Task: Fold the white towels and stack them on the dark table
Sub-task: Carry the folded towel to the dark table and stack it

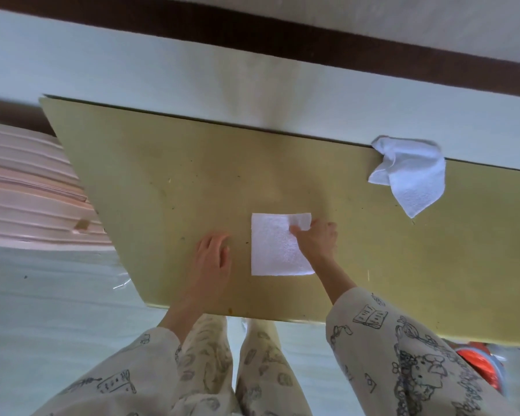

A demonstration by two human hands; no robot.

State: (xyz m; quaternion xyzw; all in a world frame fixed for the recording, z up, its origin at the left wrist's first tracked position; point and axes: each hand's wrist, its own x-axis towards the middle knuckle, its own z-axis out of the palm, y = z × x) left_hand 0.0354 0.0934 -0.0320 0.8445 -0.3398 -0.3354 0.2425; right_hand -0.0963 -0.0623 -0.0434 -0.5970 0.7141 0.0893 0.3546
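Our right hand [315, 238] pinches the folded towel's [275, 250] far right corner. Our left hand [213, 253] rests open, empty, just beside its left edge. A crumpled towel [409, 175] overhangs the table's [162, 175] far edge.

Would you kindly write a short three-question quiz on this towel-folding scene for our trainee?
1. True or false: the crumpled white towel lies at the far edge of the yellow-green table.
2. Which hand pinches a corner of the folded square white towel: A left, B right?
3. Fill in: the left hand rests on the bare ____.

Key:
1. True.
2. B: the right hand pinches with its fingers.
3. Table.
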